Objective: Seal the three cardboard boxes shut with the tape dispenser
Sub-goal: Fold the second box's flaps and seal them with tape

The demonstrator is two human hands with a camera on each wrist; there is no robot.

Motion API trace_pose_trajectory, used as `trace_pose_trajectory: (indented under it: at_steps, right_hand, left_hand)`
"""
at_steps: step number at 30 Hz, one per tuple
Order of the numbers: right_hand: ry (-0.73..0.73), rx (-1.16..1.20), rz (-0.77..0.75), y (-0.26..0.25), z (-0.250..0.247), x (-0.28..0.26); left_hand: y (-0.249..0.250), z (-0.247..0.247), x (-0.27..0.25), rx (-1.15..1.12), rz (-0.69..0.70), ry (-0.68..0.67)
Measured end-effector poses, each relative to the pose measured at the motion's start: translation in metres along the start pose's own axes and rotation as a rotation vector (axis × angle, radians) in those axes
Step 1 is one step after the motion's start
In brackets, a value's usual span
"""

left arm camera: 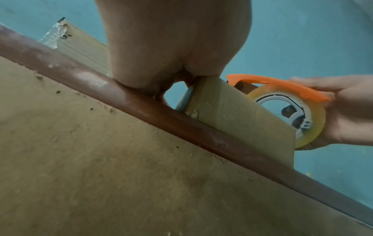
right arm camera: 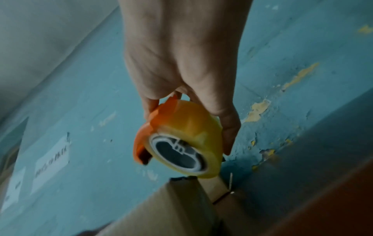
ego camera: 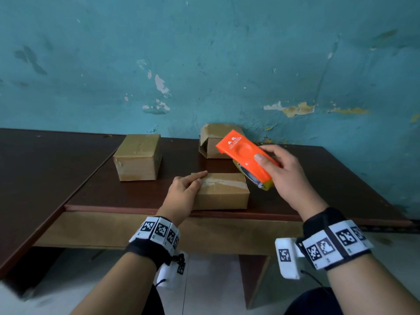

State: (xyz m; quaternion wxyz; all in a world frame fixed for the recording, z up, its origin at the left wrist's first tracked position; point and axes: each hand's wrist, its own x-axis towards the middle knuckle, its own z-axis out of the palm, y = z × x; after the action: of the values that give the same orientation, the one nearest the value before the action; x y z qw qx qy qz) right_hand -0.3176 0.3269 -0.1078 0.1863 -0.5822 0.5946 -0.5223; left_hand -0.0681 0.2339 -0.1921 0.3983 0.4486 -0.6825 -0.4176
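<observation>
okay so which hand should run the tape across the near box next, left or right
Right. The right hand already grips the tape dispenser just above the near box's right end, while the left hand rests on the box's left end, steadying it.

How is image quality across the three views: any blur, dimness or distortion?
Head view: sharp, evenly lit, wide-angle bend at the table edge; tape dispenser crisp. Left wrist view: soft and dim, left hand fills the top. Right wrist view: blurred, dark lower right corner, right hand and tape roll smeared.
</observation>
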Motion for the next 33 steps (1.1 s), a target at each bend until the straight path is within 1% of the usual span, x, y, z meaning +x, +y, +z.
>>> trace_pose_trajectory:
  at_steps: [3, 6, 12, 15, 19, 21, 22, 24, 27, 30, 33]
  right_hand:
    - [0.002, 0.129, 0.021, -0.008, 0.005, 0.010]
    - [0.014, 0.175, 0.042, -0.010, 0.005, 0.019]
    - [0.141, 0.292, 0.059, -0.015, 0.016, 0.025]
    - [0.117, 0.315, 0.072, -0.018, 0.021, 0.026]
    - [0.041, 0.285, 0.111, -0.025, 0.027, 0.033]
    - [-0.022, 0.229, 0.147, -0.029, 0.026, 0.042]
    - [-0.078, 0.173, 0.150, -0.031, 0.025, 0.046]
    - [-0.192, 0.012, 0.132, -0.040, 0.019, 0.056]
    - [-0.315, -0.236, 0.138, -0.062, 0.014, 0.070]
    - [-0.392, -0.396, 0.115, -0.075, 0.027, 0.072]
    - [-0.405, -0.431, 0.074, -0.076, 0.040, 0.066]
  left_hand:
    - [0.002, 0.000, -0.003, -0.004, -0.020, 0.008]
    - [0.004, 0.001, -0.005, -0.006, -0.030, 0.009]
    - [0.000, 0.002, -0.005, 0.020, -0.018, 0.016]
    - [0.001, 0.002, -0.005, 0.022, -0.006, 0.020]
    - [0.006, 0.003, -0.010, 0.042, -0.006, 0.043]
    - [0.007, 0.003, -0.012, 0.060, -0.012, 0.050]
    - [0.006, 0.003, -0.013, 0.072, -0.015, 0.049]
    - [0.005, 0.003, -0.014, 0.093, -0.016, 0.047]
    - [0.005, 0.003, -0.014, 0.103, -0.011, 0.051]
    - [0.004, 0.004, -0.014, 0.122, -0.004, 0.062]
    - [0.004, 0.005, -0.014, 0.141, -0.005, 0.062]
